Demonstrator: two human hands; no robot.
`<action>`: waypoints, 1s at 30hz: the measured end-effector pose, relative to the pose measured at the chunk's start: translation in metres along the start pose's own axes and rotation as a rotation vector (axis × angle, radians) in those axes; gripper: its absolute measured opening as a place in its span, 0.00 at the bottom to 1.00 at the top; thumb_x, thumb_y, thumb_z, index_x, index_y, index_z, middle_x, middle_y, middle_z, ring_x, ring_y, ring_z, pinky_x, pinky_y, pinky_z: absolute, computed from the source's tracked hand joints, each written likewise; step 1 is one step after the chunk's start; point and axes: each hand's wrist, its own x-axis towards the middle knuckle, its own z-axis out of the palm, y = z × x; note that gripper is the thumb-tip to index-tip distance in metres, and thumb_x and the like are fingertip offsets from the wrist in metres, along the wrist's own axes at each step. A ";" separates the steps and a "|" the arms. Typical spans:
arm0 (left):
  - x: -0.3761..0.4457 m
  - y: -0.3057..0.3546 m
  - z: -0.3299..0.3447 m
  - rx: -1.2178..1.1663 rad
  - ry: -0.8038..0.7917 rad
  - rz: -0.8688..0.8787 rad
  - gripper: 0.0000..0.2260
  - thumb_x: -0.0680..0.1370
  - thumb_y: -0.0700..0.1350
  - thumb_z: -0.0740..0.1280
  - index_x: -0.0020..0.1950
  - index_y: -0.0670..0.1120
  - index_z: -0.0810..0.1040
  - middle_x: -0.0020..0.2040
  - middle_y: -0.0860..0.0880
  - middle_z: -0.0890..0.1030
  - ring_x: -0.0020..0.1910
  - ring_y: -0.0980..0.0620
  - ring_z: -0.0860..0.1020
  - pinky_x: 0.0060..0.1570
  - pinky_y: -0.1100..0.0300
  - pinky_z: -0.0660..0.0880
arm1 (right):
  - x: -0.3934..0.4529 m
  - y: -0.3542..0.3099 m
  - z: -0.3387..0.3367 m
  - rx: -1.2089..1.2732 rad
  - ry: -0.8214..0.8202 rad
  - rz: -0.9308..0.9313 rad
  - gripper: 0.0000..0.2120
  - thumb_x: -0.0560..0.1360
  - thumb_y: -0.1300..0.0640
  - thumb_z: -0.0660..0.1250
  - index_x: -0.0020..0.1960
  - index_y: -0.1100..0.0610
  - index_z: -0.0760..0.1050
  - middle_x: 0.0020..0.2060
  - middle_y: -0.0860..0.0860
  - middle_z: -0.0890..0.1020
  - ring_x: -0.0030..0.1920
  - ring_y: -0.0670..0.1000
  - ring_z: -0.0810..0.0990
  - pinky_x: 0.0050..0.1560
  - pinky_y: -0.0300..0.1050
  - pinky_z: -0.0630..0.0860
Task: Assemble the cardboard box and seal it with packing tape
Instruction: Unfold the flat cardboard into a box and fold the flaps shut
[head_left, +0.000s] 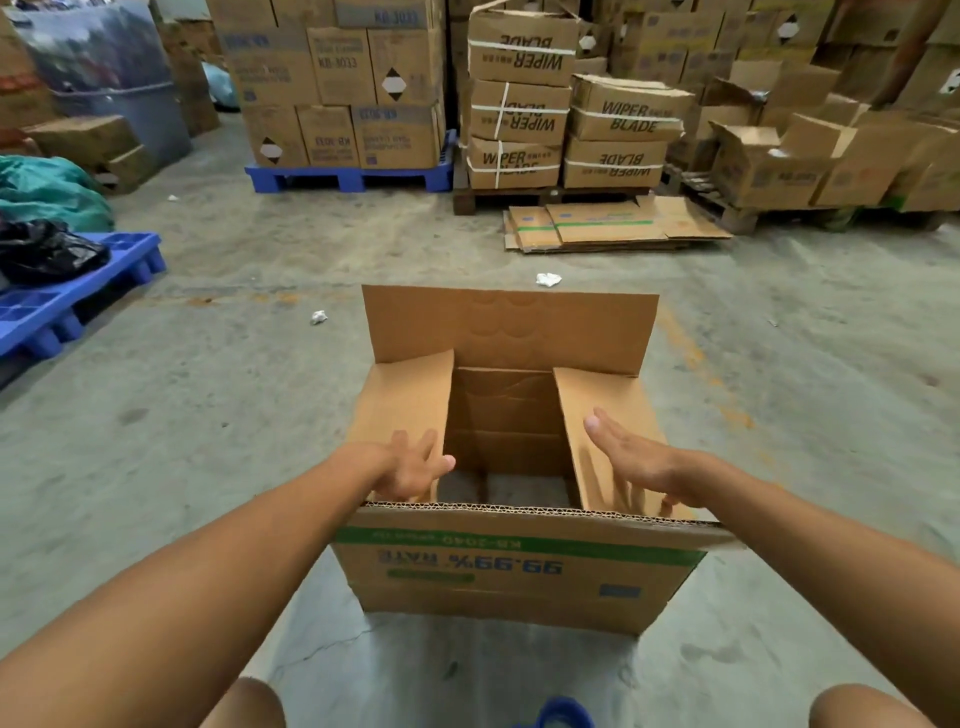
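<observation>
A brown cardboard box (514, 577) with a green stripe and blue upside-down print stands on the concrete floor right in front of me, its top open. The far long flap stands upright. The two short side flaps are folded partly inward. My left hand (410, 470) lies flat on the left side flap, fingers spread. My right hand (631, 457) rests flat on the right side flap, fingers together. The near long flap shows only its corrugated edge. Through the opening I see bare floor. No tape is in view.
Flattened cartons (613, 226) lie on the floor beyond the box. Stacked boxes sit on a blue pallet (348, 179) and a wooden pallet (545, 197) at the back. Another blue pallet (78, 291) with a black bag is at left. Crumpled paper scraps (548, 279) lie around.
</observation>
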 end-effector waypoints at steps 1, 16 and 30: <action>0.000 -0.004 0.011 0.007 0.061 0.019 0.32 0.81 0.65 0.41 0.80 0.52 0.38 0.81 0.42 0.42 0.79 0.37 0.49 0.76 0.41 0.50 | -0.002 0.002 0.003 -0.046 -0.044 0.018 0.31 0.81 0.36 0.38 0.80 0.44 0.34 0.81 0.48 0.42 0.80 0.57 0.46 0.76 0.61 0.49; 0.013 -0.020 0.056 0.108 0.227 -0.120 0.34 0.76 0.72 0.45 0.77 0.64 0.34 0.80 0.50 0.34 0.78 0.38 0.38 0.68 0.27 0.46 | 0.039 0.054 0.058 -0.672 0.179 0.076 0.32 0.80 0.34 0.42 0.80 0.41 0.39 0.81 0.54 0.38 0.79 0.61 0.37 0.74 0.70 0.41; 0.035 -0.023 0.047 0.063 0.120 -0.167 0.36 0.77 0.71 0.50 0.76 0.65 0.31 0.78 0.52 0.29 0.76 0.38 0.31 0.67 0.23 0.51 | 0.091 -0.034 -0.067 -0.531 0.778 -0.151 0.34 0.81 0.50 0.58 0.81 0.47 0.44 0.81 0.54 0.41 0.80 0.60 0.40 0.77 0.63 0.46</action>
